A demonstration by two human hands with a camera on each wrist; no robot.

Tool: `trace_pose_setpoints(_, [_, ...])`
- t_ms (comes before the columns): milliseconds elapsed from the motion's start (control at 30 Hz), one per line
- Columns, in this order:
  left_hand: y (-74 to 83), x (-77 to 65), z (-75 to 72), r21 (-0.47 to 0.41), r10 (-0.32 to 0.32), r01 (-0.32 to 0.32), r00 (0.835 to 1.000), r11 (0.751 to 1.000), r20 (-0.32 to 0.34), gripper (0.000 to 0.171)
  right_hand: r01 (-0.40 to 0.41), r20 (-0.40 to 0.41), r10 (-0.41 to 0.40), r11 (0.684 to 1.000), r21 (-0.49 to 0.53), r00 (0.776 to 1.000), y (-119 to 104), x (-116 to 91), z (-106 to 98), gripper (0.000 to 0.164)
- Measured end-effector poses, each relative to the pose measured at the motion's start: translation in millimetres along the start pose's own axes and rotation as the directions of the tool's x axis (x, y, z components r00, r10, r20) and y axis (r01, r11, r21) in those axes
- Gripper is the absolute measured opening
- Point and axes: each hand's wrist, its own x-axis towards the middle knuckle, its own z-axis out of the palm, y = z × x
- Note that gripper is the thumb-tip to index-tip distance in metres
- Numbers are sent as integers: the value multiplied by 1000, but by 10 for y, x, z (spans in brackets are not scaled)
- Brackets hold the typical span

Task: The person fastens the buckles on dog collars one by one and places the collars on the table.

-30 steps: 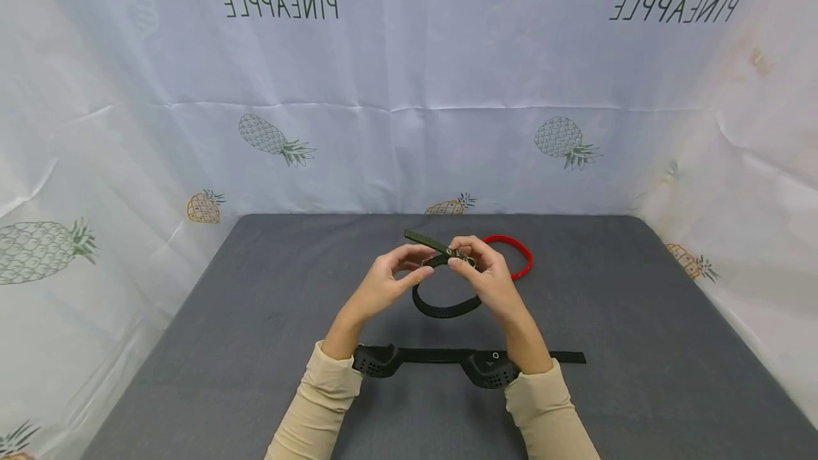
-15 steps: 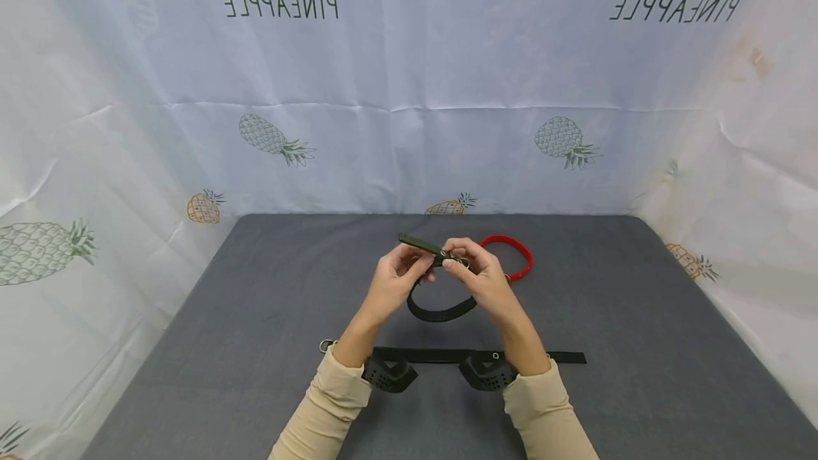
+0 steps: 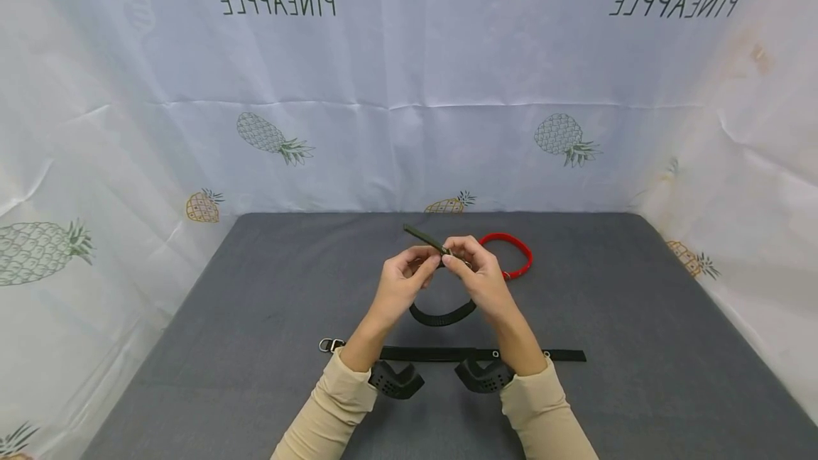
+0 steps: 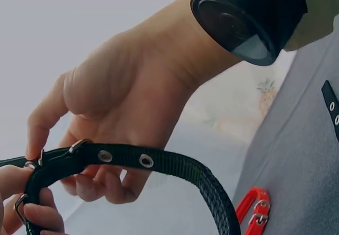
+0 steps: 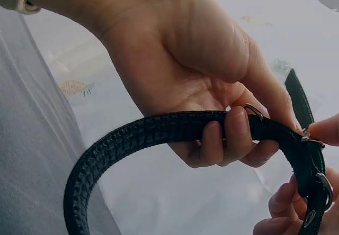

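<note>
Black-green collar (image 5: 175, 127): right wrist view shows tip (image 5: 295, 89); left crops it.

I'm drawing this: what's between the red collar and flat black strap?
In the head view, the right hand and the dark collar it holds show between them.

In the head view, one word — "PINEAPPLE" — is being displayed twice in dark capital letters on the pale cloth backdrop (image 3: 409, 55). The first printing (image 3: 275, 2) is being shown at upper left, the second printing (image 3: 676, 3) at upper right. Both are being presented mirrored — reversed letters running right to left.
</note>
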Motion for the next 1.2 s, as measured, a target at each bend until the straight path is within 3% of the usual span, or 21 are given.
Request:
trace_pose_setpoints(167, [43, -4, 17, 27, -57, 58, 997, 998, -52, 22, 2, -12, -1, 999, 43, 1000, 40, 20, 24, 13])
trace_pose_setpoints(333, [58, -6, 8, 22, -116, 117, 991, 993, -62, 23, -3, -1, 3, 998, 69, 1000, 45, 16, 21, 9])
trace_pose_setpoints(667, [44, 5, -36, 15, -128, 129, 990, 991, -61, 22, -29, 88, 21, 996, 85, 996, 16, -10, -83, 19])
trace_pose_setpoints(967, [68, 8, -62, -7, -226, 226, 974, 974, -34, 21, -77, 41, 75, 995, 60, 996, -6, 3, -56, 14])
trace_pose_setpoints(1200, [78, -11, -86, 7, -173, 173, 983, 985, 61, 23, -118, 17, 117, 991, 56, 993, -10, -3, -41, 17])
